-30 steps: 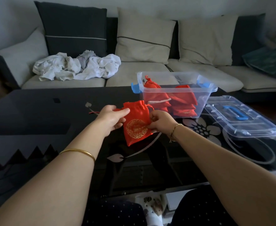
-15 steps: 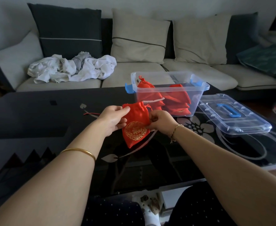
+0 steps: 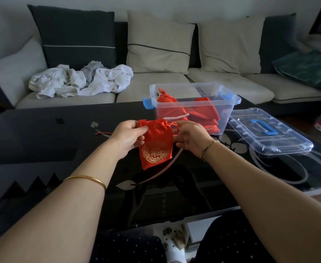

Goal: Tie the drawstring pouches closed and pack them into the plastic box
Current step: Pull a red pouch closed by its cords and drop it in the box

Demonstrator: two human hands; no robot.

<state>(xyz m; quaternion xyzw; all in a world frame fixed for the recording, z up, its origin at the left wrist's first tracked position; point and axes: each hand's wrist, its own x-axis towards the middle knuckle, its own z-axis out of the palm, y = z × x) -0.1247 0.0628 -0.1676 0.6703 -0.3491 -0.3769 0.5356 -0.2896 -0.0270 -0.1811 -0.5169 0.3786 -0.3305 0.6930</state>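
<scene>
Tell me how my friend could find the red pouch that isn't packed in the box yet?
Look at the black glass table in front of the sofa, then find the clear plastic box with blue latches. Just in front of it, the left hand and right hand hold one red pouch up. It alone is outside the box and shows a round gold emblem.

Bare forearms, a gold bangle (image 3: 85,179) on the left, a thin gold bracelet (image 3: 208,149) on the right.
</scene>
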